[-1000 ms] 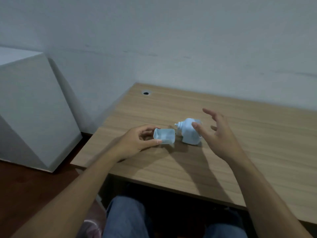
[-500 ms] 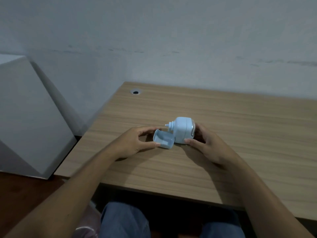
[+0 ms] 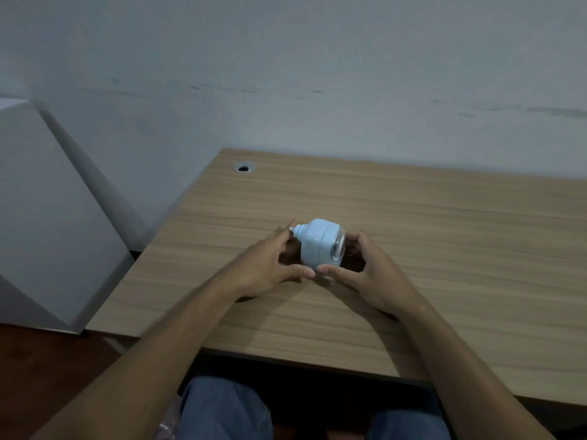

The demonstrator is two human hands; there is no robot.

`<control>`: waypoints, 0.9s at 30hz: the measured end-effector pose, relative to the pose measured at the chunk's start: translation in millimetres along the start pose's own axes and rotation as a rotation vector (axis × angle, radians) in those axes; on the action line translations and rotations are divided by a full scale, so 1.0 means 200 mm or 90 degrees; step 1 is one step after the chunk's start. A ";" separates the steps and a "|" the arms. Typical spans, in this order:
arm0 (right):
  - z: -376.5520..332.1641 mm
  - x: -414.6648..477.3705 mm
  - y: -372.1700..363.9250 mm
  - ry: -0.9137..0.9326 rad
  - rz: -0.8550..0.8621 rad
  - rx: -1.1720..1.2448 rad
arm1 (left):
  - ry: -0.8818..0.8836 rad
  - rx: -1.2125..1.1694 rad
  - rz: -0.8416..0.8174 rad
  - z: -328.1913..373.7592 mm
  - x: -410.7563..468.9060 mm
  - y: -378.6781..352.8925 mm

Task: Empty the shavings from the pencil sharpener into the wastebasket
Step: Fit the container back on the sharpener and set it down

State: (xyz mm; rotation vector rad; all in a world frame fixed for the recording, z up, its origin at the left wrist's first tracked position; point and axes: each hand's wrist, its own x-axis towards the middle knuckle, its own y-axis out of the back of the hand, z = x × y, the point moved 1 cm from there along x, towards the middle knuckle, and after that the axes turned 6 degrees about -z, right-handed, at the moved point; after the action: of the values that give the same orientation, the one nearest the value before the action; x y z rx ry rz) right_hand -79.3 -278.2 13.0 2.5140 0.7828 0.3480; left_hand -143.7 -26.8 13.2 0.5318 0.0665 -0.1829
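A pale blue pencil sharpener (image 3: 319, 242) lies on its side on the wooden desk (image 3: 444, 236), its nozzle end to the left and a clear round end to the right. My left hand (image 3: 270, 265) holds its left side and my right hand (image 3: 365, 271) cups its right side, the thumbs nearly meeting under it. The shavings tray is no longer visible as a separate piece. Whether it sits inside the body is hidden by my fingers. No wastebasket is clearly in view.
A cable hole (image 3: 243, 168) sits at the desk's far left corner. A white slanted cabinet (image 3: 47, 217) stands on the floor to the left. The wall (image 3: 317, 74) is close behind the desk. My knees (image 3: 222, 411) are under the front edge.
My right hand came down onto the sharpener body. My left hand brought the separate tray against the body, and the tray is no longer seen apart. The view shifted left and down.
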 end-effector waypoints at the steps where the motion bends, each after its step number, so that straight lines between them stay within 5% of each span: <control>1: 0.01 0.00 -0.01 -0.005 0.014 0.006 | -0.011 0.016 -0.007 0.00 0.02 -0.01; 5: 0.02 0.00 -0.03 -0.005 0.032 0.023 | -0.022 0.011 0.017 0.05 0.04 -0.01; 11: 0.03 0.02 0.00 0.000 0.041 0.008 | 0.009 -0.002 0.207 0.03 0.07 0.01; 16: 0.08 0.10 0.00 0.031 0.049 -0.054 | -0.032 -0.032 0.173 0.01 0.11 0.02; 27: 0.26 0.72 0.12 0.005 0.163 -0.051 | -0.057 0.201 0.118 -0.04 0.66 0.16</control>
State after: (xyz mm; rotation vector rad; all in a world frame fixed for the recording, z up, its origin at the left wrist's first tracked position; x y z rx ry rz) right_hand 66.2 -229.7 -5.6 2.5408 0.4390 0.4656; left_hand -8.0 -16.5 7.8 0.8403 -0.1007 -0.0351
